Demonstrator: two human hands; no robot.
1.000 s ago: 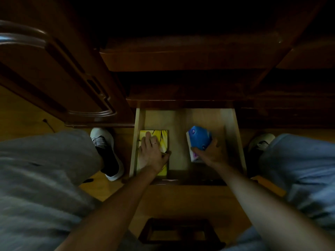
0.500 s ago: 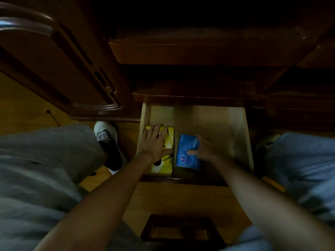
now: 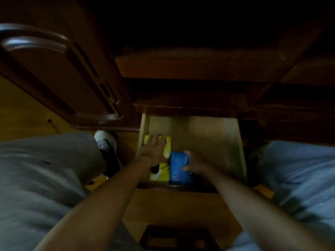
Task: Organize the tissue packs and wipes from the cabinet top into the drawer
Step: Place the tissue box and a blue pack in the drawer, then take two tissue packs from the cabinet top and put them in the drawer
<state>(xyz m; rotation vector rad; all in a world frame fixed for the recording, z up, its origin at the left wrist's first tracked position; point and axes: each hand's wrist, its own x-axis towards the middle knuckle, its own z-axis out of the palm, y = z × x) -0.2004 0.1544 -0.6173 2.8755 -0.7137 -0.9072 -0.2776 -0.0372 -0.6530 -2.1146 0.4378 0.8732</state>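
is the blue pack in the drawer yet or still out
In. The blue pack lies inside the open drawer, beside the yellow pack, with the right hand gripping its right edge.

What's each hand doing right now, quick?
Left hand: open, lying flat on the yellow pack in the drawer.
Right hand: closed, holding the blue pack.
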